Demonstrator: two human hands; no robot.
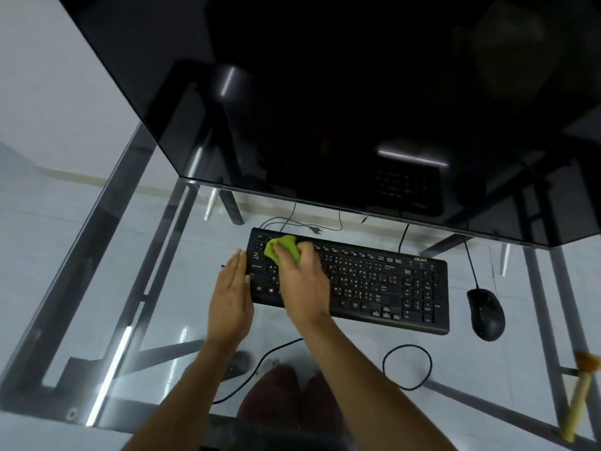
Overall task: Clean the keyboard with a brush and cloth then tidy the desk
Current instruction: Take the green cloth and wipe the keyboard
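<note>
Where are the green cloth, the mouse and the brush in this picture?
green cloth (282, 248), head view, on the bunched fabric above the fingers.
mouse (486, 313), head view, on the middle of its back.
brush (578, 402), head view, on the pale handle.

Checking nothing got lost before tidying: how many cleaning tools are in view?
2. A green cloth is bunched in the right hand on the keyboard's left end; a brush lies at the desk's near right edge. Others may sit out of view.

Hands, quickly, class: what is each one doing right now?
Left hand: open, flat against the keyboard left edge.
Right hand: closed on the green cloth, on the keys.
</note>
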